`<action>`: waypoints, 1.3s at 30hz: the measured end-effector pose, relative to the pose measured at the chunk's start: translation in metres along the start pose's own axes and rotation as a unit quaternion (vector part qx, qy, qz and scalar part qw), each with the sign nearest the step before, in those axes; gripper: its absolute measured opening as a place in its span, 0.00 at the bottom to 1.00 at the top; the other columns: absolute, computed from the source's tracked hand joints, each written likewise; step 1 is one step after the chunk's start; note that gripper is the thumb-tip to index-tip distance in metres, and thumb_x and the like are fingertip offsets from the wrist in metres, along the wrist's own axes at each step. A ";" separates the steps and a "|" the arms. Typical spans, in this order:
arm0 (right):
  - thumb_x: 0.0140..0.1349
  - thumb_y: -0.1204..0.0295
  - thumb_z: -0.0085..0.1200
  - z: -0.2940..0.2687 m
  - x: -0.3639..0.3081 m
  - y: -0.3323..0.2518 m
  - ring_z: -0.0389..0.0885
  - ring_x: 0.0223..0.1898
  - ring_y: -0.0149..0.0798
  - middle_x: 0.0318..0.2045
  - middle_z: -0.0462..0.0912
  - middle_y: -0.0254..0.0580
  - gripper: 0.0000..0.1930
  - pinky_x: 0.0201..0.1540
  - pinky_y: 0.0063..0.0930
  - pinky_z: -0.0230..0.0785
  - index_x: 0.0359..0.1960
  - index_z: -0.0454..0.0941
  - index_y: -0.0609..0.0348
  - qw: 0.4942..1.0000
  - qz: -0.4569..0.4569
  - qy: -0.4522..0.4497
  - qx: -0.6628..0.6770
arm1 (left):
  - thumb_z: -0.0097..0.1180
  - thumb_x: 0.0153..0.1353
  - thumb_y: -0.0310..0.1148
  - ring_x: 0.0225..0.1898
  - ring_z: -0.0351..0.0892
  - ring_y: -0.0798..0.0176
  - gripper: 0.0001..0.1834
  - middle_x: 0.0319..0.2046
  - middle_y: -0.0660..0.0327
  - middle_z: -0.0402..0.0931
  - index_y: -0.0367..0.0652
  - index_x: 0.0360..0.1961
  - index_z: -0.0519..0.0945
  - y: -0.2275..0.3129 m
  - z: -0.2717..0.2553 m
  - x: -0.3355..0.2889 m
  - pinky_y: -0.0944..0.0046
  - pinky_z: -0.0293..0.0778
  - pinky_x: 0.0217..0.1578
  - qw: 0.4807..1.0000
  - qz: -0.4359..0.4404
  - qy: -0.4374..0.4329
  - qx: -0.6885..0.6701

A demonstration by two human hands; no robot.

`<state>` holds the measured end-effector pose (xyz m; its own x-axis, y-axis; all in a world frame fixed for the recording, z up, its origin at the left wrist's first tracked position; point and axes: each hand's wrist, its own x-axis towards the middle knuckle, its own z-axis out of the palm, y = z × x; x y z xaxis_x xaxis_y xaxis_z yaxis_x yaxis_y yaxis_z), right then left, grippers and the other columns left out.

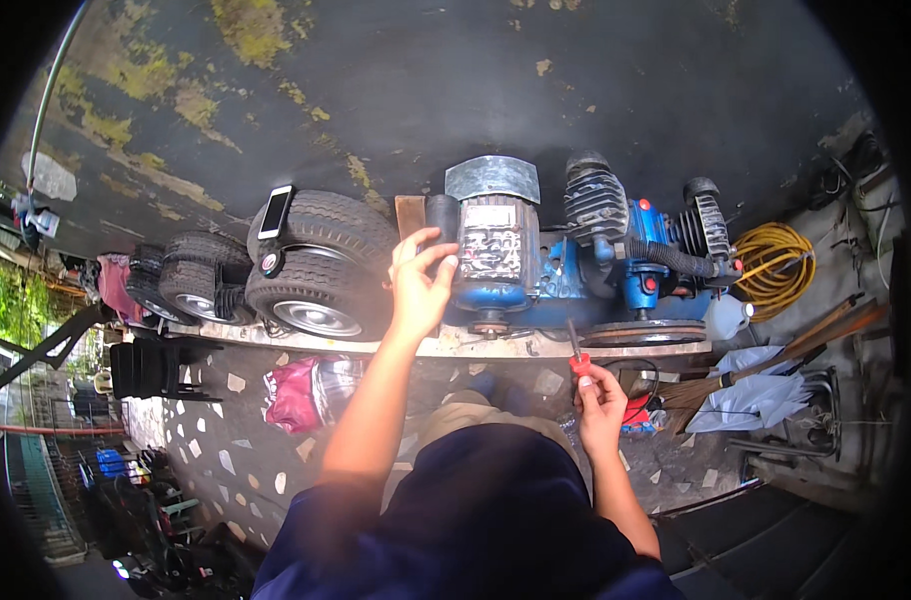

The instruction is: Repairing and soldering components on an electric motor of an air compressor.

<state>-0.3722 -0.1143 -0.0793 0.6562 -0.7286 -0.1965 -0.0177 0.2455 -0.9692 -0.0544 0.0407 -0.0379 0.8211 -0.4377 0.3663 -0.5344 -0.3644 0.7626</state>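
My left hand (pixel 423 284) is raised at the left side of an electric motor (pixel 492 245) with a ribbed grey body and blue end. Its fingers are bent and apart, close to a dark cylinder (pixel 443 218) on the motor's side; I cannot tell whether they touch it. My right hand (pixel 600 402) is closed around a screwdriver (pixel 580 364) with a red handle, its shaft pointing up and away from me. Beyond the screwdriver stands a blue compressor pump (pixel 648 260) with finned cylinders, and a pulley wheel (pixel 644 333) at its front.
Tires (pixel 321 285) stand left of the motor, with a white phone (pixel 275 212) on top. A yellow hose coil (pixel 776 268), a white jug (pixel 728 317) and brooms (pixel 766 365) are at the right. A pink cloth bundle (pixel 301 396) lies on the floor. A dark wall (pixel 426 90) rises behind.
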 end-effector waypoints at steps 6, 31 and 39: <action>0.77 0.79 0.61 0.018 -0.009 0.006 0.74 0.33 0.13 0.40 0.87 0.26 0.10 0.36 0.13 0.65 0.56 0.86 0.63 1.000 0.010 -0.013 -0.008 | 0.70 0.65 0.27 0.67 0.79 0.47 0.15 0.63 0.52 0.84 0.42 0.52 0.91 0.001 -0.013 0.023 0.47 0.72 0.70 0.995 0.072 -0.067 0.013; 0.75 0.74 0.67 0.115 -0.039 -0.026 0.73 0.30 0.18 0.39 0.85 0.27 0.13 0.33 0.16 0.66 0.57 0.85 0.61 0.943 -0.117 0.298 -0.091 | 0.72 0.64 0.40 0.57 0.80 0.57 0.11 0.38 0.63 0.87 0.46 0.41 0.94 -0.033 0.013 0.099 0.44 0.59 0.64 0.961 0.174 -0.200 -0.074; 0.75 0.72 0.66 0.127 -0.055 -0.031 0.74 0.29 0.18 0.34 0.85 0.25 0.10 0.33 0.16 0.66 0.55 0.86 0.60 0.922 -0.102 0.347 -0.139 | 0.74 0.63 0.47 0.74 0.72 0.49 0.25 0.50 0.58 0.86 0.40 0.53 0.92 -0.053 0.007 0.081 0.37 0.50 0.76 0.950 0.199 -0.208 -0.124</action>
<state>-0.3121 -0.0003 -0.0193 0.0289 -0.9988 0.0406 -0.2035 -0.0456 -0.9780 0.0388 0.0191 -0.0527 0.3862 -0.8058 0.4489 -0.6805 0.0796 0.7284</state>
